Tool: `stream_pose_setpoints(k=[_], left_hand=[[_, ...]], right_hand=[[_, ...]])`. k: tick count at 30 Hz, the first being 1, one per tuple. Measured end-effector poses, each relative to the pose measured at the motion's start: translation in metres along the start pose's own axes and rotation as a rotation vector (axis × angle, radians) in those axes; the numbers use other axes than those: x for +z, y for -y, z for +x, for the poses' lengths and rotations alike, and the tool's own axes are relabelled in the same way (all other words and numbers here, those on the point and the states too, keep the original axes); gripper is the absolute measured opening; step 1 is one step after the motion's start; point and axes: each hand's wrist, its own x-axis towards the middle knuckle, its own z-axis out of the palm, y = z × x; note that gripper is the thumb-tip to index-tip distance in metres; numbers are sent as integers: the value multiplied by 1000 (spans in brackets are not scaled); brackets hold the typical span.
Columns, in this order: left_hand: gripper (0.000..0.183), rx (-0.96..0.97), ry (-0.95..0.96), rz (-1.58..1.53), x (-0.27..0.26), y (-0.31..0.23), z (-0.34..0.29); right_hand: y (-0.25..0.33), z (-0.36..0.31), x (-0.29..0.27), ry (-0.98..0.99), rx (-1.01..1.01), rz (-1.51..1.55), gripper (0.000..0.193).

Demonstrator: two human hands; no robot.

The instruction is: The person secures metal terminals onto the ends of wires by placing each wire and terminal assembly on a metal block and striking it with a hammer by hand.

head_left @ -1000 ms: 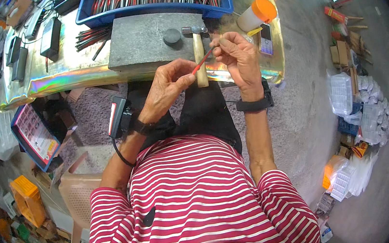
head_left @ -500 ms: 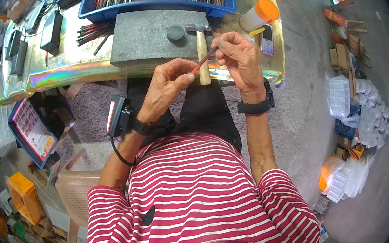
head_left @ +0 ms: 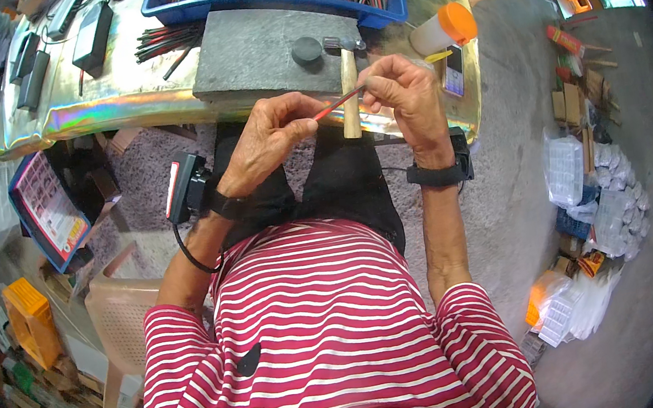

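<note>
A slim red and dark stick-like piece (head_left: 336, 106) spans the gap between my two hands, above the near edge of the workbench. My left hand (head_left: 264, 145) pinches its red end between thumb and fingers. At the darker end, my right hand (head_left: 414, 105) has it pinched in the fingertips. Just beyond the piece lies a hammer (head_left: 349, 91), its wooden handle pointing toward me and its head on a grey stone block (head_left: 247, 59). A black round disc (head_left: 307, 50) rests on the block beside the hammer head.
Many similar pieces fill a blue tray (head_left: 185, 12) behind the block. A loose bundle of dark sticks (head_left: 162, 43) lies left of it. An orange-lidded bottle (head_left: 457, 23) and a phone (head_left: 453, 76) are at right. Black boxes (head_left: 93, 38) stand far left.
The piece is held flatter than before, its dark end lower, still between both hands. The bench appears shifted slightly right and up in the view.
</note>
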Motion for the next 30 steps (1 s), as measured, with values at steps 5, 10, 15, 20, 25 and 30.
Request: stream_pose_setpoints(k=[5,10,15,20,25,30], left_hand=[[17,150,-80,448,-8,-9,4],[19,257,-347,104,0,-20,5],[28,280,-481,-35,11,-16,9],[22,375,-575,-246,16,-9,15],[18,322,-467,-137,17,-4,15],[18,272,-435,-116,14,-2,20]], right_hand=[[-7,0,8,-70,11,-111,8],[-22,-2,21,-127,31,133,12],[-26,-1,36,-158,-21,332,10],[-35,-2,45,-205,-15,432,9],[-39,-3,53,-212,4,473,9],[-43,1,61,-246,29,490,10]])
